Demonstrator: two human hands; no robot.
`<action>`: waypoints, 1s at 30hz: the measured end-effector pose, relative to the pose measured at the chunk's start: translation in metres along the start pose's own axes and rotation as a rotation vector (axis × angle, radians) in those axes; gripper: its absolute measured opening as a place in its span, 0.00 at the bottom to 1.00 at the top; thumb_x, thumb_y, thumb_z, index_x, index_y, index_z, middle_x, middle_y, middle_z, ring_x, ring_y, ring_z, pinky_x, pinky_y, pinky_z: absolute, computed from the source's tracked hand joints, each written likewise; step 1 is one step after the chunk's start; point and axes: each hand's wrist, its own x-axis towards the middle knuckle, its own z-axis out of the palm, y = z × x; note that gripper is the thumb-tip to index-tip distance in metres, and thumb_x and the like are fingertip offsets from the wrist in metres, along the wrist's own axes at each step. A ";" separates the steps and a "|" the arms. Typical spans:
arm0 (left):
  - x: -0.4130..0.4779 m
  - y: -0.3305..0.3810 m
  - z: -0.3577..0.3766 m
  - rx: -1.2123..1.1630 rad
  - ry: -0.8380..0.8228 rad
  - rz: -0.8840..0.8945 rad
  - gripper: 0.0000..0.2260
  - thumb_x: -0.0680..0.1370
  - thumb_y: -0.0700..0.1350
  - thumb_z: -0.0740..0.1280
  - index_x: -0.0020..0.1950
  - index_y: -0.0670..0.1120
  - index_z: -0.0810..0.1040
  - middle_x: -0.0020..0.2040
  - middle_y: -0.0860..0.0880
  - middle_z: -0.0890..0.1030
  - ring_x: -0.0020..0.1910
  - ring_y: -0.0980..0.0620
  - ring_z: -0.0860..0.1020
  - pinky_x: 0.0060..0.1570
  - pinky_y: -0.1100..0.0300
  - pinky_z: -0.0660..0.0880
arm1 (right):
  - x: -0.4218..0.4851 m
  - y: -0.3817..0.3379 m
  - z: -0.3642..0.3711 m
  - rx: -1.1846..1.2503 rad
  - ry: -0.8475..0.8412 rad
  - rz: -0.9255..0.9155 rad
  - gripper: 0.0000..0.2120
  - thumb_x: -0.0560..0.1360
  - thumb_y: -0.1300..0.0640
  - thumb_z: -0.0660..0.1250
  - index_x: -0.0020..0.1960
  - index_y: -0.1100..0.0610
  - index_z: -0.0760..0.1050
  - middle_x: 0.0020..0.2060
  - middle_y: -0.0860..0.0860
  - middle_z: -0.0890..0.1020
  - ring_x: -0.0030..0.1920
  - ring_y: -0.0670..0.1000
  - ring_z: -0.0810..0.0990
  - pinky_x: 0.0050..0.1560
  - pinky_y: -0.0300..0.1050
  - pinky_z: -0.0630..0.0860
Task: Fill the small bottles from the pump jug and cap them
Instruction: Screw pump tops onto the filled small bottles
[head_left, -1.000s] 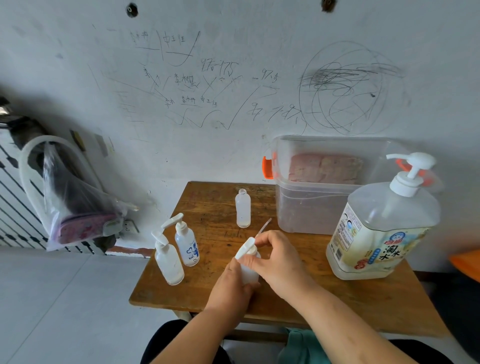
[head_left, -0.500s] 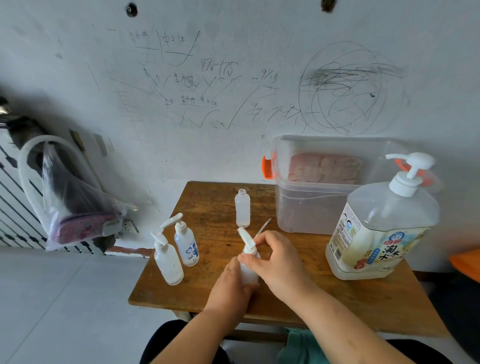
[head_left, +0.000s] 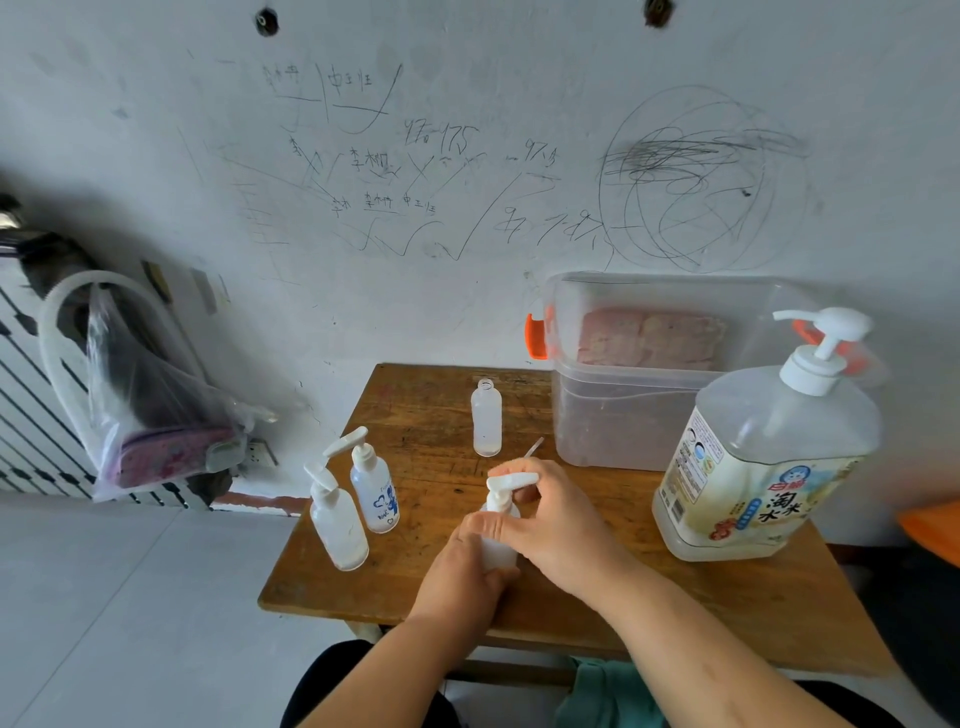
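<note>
Step in hand: capping a small bottle (head_left: 497, 545) at the middle of the tabletop (head_left: 675, 592), near its front edge.
Left hand: the left hand (head_left: 462, 571) is wrapped around the bottle's lower body and keeps it upright.
Right hand: the right hand (head_left: 558, 522) has thumb and fingers closed on the collar, just under the pump cap (head_left: 506, 486).
Key relation: the bottle's long axis stands vertical, and the cap sits straight above the left hand's grip, so the twisting falls to the right hand, which is nearer to the cap; the nozzle points right, toward the right palm.
Capped bottles: two small pump bottles (head_left: 337, 519) (head_left: 374, 491) stand side by side near the left edge, both with caps on.
Open bottle: one uncapped bottle (head_left: 487, 423) stands toward the back edge, well apart from the hands.
Pump jug: the pump jug (head_left: 763, 457) stands at the right edge, in front of a clear storage box (head_left: 623, 415).
Hard to tell: the hands cover the threads, so I cannot say whether the cap is fully seated; the held bottle's fill level is hidden; a thin stick-like thing (head_left: 534, 447) behind the right hand is too small to name.
</note>
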 end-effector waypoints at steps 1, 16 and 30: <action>0.000 0.000 0.000 -0.011 -0.002 0.010 0.28 0.76 0.48 0.70 0.74 0.54 0.63 0.66 0.55 0.75 0.65 0.54 0.73 0.68 0.55 0.70 | 0.000 0.001 -0.001 0.013 -0.022 -0.010 0.24 0.71 0.44 0.71 0.65 0.47 0.70 0.59 0.43 0.72 0.61 0.44 0.72 0.61 0.40 0.73; 0.000 -0.001 -0.004 -0.003 -0.020 0.043 0.28 0.77 0.48 0.69 0.74 0.56 0.61 0.68 0.55 0.73 0.68 0.54 0.71 0.68 0.56 0.68 | 0.007 0.003 -0.010 -0.069 0.009 -0.046 0.17 0.71 0.48 0.73 0.58 0.45 0.76 0.55 0.41 0.79 0.55 0.43 0.76 0.51 0.31 0.72; 0.000 0.001 -0.005 0.008 -0.021 0.019 0.28 0.77 0.48 0.69 0.74 0.54 0.63 0.66 0.54 0.75 0.64 0.54 0.73 0.68 0.54 0.70 | 0.003 0.002 0.001 -0.127 0.095 -0.058 0.14 0.70 0.44 0.72 0.51 0.46 0.72 0.54 0.43 0.75 0.57 0.44 0.72 0.51 0.33 0.70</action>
